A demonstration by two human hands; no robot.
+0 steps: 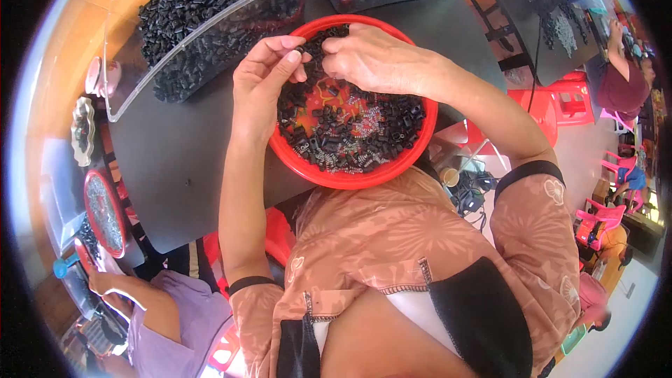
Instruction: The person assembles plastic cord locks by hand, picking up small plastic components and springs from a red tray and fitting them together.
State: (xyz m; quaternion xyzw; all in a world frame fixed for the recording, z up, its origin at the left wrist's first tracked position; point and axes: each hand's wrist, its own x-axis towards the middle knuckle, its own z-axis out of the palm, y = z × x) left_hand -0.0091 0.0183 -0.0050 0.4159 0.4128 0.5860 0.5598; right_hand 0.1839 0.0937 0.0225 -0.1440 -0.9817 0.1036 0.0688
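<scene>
A round red tray (350, 180) holds many small black parts (399, 115) and small metal springs (367, 122). Over its upper left edge is my left hand (271, 77), thumb and fingertips pinched together on something small and dark that I cannot make out. My right hand (364, 59) is beside it over the tray's upper part, its fingers curled down among the black parts; what they hold, if anything, is hidden. The two hands are close together but apart.
Clear plastic bins (217, 24) of black parts stand on the dark table (182, 161) beyond the tray. At the left are another red tray (105, 213) with metal pieces and a person in purple (171, 322). More people and pink chairs (600, 220) are at the right.
</scene>
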